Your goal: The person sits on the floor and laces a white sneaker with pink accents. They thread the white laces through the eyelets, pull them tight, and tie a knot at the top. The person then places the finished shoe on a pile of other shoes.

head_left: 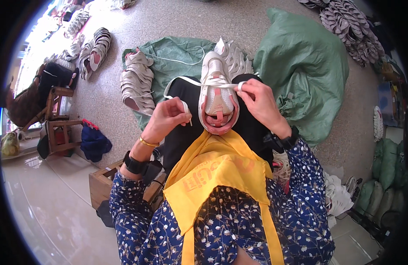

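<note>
A white and pink shoe upper (pixel 218 99) rests between my knees, toe pointing away and pink heel collar toward me. A white shoelace (pixel 193 81) crosses its throat and runs out to both sides. On the left, my left hand (pixel 171 114) pinches one lace end, which hangs down from the fingers above my left thigh. My right hand (pixel 260 102) pinches a loop of the lace just right of the upper. Much of the lacing is hard to make out at this size.
Nested stacks of white uppers (pixel 137 81) lie on a green woven sheet (pixel 173 53) ahead. A full green sack (pixel 303 66) bulges at the right. At the left are a wooden stool (pixel 62 132) and a wooden box (pixel 100 185). A yellow apron (pixel 212 163) covers my lap.
</note>
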A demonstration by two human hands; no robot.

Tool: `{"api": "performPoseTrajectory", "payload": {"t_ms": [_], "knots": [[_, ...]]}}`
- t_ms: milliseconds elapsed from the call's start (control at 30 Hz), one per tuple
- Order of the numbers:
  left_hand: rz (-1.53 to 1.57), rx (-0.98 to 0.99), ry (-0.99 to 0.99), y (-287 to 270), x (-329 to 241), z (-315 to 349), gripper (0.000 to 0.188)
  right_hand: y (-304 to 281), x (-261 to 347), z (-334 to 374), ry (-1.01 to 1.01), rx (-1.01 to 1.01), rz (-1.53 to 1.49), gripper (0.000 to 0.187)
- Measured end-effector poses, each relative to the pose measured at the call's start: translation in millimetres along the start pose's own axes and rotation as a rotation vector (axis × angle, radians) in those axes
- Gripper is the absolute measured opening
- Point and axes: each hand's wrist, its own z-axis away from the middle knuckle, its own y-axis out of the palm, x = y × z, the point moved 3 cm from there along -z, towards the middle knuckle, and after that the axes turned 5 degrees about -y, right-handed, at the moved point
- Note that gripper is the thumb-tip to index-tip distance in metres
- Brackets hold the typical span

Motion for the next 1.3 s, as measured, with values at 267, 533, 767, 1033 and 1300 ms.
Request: {"api": "performPoseTrajectory", "payload": {"t_ms": [267,533,767,1033,1300], "knots": [[0.08,-0.176,0.127,9.9,-9.1,-16.8,0.015,16.3,-30.0,-6.7,0.37,-0.057,-0.699,0.019],[0.134,-0.191,0.132,12.9,-3.3,-25.9,0.017,22.1,-29.8,-5.3,0.365,-0.098,-0.775,0.017],[0.087,-0.236,0.114,12.8,-3.1,-26.9,0.014,24.5,-29.6,-3.7,0.347,-0.108,-0.792,0.015],[0.0,-0.282,0.113,11.9,-3.9,-27.4,0.016,18.8,-7.1,-11.4,0.183,-0.084,-0.387,0.013],[0.125,-0.345,0.166,9.6,-5.9,-36.9,0.015,16.4,9.2,-23.7,0.104,-0.035,-0.207,0.01]]}}
